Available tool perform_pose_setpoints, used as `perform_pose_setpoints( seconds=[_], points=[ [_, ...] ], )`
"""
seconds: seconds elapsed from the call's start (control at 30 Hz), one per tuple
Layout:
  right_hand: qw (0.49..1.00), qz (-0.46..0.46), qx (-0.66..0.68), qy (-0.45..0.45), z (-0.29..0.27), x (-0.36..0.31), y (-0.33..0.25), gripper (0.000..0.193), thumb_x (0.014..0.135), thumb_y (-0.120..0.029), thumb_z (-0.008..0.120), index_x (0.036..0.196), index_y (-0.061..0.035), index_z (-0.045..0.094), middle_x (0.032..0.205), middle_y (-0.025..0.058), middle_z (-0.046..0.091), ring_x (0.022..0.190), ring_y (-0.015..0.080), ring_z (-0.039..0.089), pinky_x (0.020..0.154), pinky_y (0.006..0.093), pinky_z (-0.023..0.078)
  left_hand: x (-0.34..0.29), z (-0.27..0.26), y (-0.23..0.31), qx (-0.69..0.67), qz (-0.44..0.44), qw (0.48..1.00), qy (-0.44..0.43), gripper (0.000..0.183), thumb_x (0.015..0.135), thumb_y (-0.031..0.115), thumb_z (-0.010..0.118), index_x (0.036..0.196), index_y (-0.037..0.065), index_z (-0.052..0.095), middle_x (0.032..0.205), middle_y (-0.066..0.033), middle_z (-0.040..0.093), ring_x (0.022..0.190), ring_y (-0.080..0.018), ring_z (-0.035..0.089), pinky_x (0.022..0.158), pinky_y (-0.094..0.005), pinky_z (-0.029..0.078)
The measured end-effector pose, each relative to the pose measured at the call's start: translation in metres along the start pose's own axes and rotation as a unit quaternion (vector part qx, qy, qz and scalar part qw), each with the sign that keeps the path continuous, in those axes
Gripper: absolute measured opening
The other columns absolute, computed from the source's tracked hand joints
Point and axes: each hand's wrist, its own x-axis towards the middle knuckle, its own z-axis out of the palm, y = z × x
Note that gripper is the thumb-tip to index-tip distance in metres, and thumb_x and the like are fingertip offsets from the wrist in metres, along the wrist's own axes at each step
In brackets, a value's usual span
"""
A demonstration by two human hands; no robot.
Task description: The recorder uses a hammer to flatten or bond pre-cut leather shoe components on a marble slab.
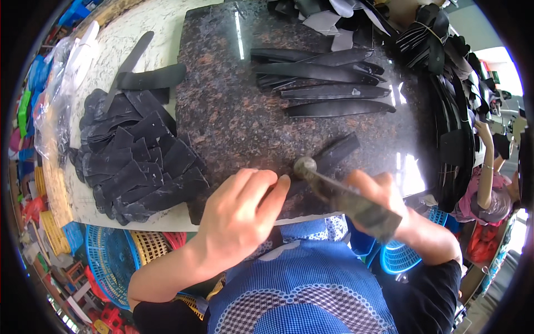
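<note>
On the speckled dark stone slab [222, 106], a black leather-like strip [339, 151] lies slantwise in front of me. My left hand [236, 209] is closed at its near end, fingers bent and pinched; the fingertips partly hide what they grip. A hammer [305, 166] is in my right hand [378, 195], its round face over the strip beside my left fingertips. Its other end points back toward me and is somewhat blurred. Whether the face touches the strip I cannot tell. Beyond, several long black strips [334, 72] lie side by side on the slab.
A heap of short black pieces [139, 161] lies left of the slab on the white tabletop [161, 28]. Bundled black strips [453, 128] line the right side, with scraps [322, 22] at the back. Blue baskets [108, 250] stand below the edge. Another person [489, 189] is at far right.
</note>
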Motion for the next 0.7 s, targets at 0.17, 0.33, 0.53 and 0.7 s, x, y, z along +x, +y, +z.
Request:
perform_pose_setpoints(
  seconds=[0.17,0.33,0.53,0.7],
  points=[
    [1.0,-0.03,0.005,0.007,0.002,0.005,-0.001,0.018,0.089,-0.004,0.068,0.103,-0.0027,0.057,0.061,0.0078,0.061,0.052,0.024,0.069,0.047,0.0385,0.053,-0.006,0.007,-0.001,0.02,0.01,0.998,0.057,0.03,0.072,0.0,0.077,0.102,-0.001,0.075,0.09,-0.0068,0.064,0.078,-0.0231,0.064,0.067,-0.0334,0.055],
    [0.999,0.013,-0.033,0.026,0.003,0.014,0.001,0.024,0.092,-0.009,0.072,0.11,-0.0033,0.058,0.066,0.0109,0.063,0.059,0.0172,0.071,0.045,0.034,0.05,-0.016,-0.012,-0.012,-0.102,-0.069,0.992,0.005,0.025,0.072,-0.002,0.084,0.096,0.001,0.077,0.091,-0.0061,0.065,0.075,-0.0223,0.062,0.062,-0.0334,0.053],
    [0.999,-0.038,0.027,0.017,0.012,0.023,-0.006,0.005,0.092,-0.007,0.068,0.097,-0.006,0.069,0.083,0.0087,0.066,0.053,0.0128,0.058,0.044,0.0286,0.039,-0.027,-0.006,0.002,0.025,-0.017,0.999,0.019,0.033,0.073,-0.003,0.079,0.106,-0.004,0.073,0.095,-0.0091,0.062,0.08,-0.0233,0.063,0.065,-0.034,0.055],
    [0.992,-0.063,0.013,-0.112,0.003,0.022,-0.014,0.02,0.088,-0.003,0.067,0.105,-0.0025,0.057,0.065,0.0078,0.064,0.053,0.0266,0.068,0.049,0.0384,0.053,-0.03,-0.015,-0.017,-0.118,-0.094,0.988,0.027,0.023,0.071,0.0,0.085,0.091,0.001,0.075,0.09,-0.0075,0.066,0.077,-0.0246,0.064,0.064,-0.0351,0.053]
  ],
)
